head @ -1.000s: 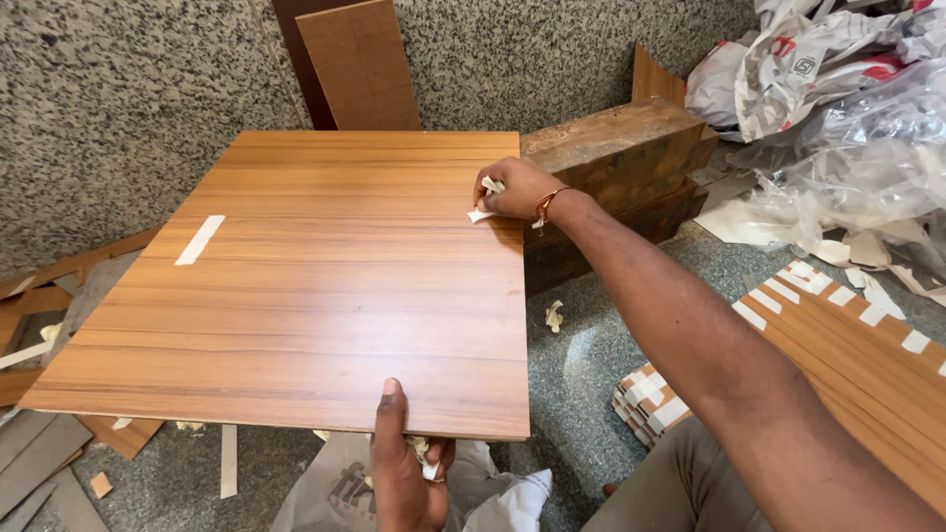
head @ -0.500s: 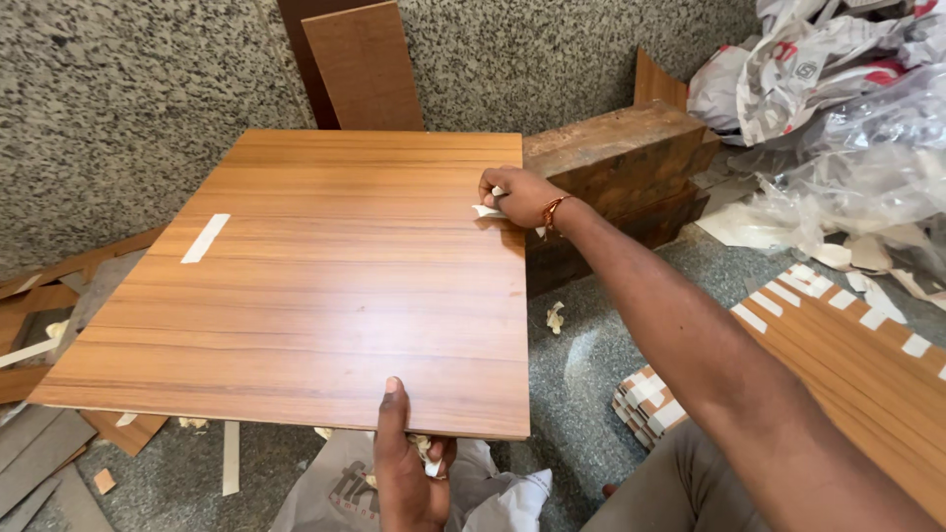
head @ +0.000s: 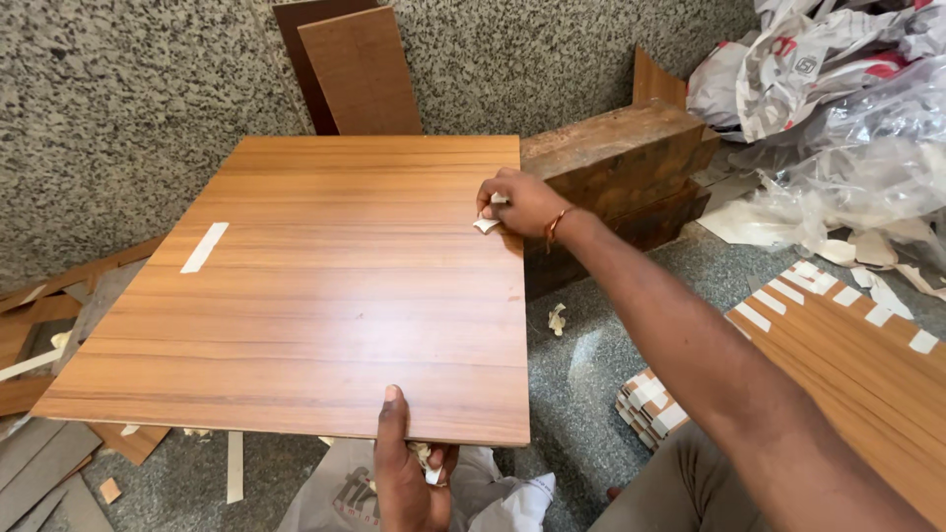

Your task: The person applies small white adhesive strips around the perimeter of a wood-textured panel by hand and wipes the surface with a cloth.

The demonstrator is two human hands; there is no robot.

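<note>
A large wood-grain laminate panel (head: 325,286) is held roughly level over the floor. My left hand (head: 406,471) grips its near edge, thumb on top, with a scrap of white tape bunched in the fingers below. At the panel's right edge my right hand (head: 522,202) pinches a small piece of white tape (head: 486,225) that lifts off the surface. A strip of white tape (head: 204,246) is still stuck to the left part of the panel.
A speckled stone wall (head: 118,108) stands behind, with brown boards (head: 360,69) leaning on it. Dark wooden blocks (head: 621,158) lie to the right of the panel. Crumpled plastic sheeting (head: 847,118) and a taped laminate panel (head: 867,365) are at right. Offcuts (head: 39,473) litter the left floor.
My right hand has slid a little toward me along the panel's right edge, pulling the small white tape piece with it. The left hand keeps its grip.
</note>
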